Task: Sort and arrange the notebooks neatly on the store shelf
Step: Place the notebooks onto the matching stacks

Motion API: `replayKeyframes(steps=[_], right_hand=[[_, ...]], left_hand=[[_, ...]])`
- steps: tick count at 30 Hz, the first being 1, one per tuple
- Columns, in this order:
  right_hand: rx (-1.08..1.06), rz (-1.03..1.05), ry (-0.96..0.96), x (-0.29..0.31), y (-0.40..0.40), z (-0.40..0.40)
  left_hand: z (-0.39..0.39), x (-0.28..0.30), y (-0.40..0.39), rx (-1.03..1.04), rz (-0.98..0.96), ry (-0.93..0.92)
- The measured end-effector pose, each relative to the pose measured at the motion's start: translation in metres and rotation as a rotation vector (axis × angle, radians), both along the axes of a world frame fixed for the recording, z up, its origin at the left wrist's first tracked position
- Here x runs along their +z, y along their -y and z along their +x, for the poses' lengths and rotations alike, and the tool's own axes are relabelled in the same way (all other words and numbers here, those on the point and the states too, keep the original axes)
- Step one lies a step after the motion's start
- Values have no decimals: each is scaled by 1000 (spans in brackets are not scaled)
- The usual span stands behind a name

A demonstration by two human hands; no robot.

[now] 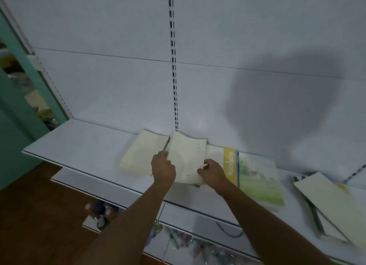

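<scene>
Lengthwise toward the back wall, both hands point(163, 166) point(213, 172) pinch the speckled notebook point(187, 158).

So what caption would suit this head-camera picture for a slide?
Both hands, left hand and right hand, hold a speckled cream notebook over the white shelf, other notebooks lying either side.

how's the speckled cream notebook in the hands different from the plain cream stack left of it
The speckled cream notebook is a single book, bowed and held by the left hand and right hand; the plain cream notebook stack is several deep, flat and untouched. One cover is dotted, the other bare. Both are pale cream, on the white shelf.
</scene>
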State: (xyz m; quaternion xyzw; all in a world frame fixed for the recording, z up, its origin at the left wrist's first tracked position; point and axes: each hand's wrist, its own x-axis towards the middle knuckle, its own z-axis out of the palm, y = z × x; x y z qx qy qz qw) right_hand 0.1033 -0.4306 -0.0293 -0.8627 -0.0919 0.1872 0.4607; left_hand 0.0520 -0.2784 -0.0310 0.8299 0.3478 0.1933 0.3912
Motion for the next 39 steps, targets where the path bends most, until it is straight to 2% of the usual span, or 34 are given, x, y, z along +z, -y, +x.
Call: replayKeyframes(steps=[9, 12, 17, 21, 24, 31, 34, 39], right_hand=[[8, -49, -105, -11, -38, 0], [-2, -73, -81, -12, -42, 1], [-14, -117, 22, -5, -31, 3], [-72, -110, 109, 8, 12, 11], [-182, -183, 148, 9, 66, 24], [-401, -438, 199, -7, 208, 45], [-485, -540, 194, -16, 265, 45], [-559, -725, 81, -26, 340, 40]], left_hand=[[13, -20, -40, -97, 105, -110], [16, -21, -37, -119, 235, -201], [14, -17, -25, -64, 276, -404], [15, -12, 2, -50, 367, -293], [26, -1, 43, -169, 396, -223], [49, 5, 181, -538, 80, -72], [50, 0, 240, -650, -40, -112], [46, -15, 316, -814, -184, -289]])
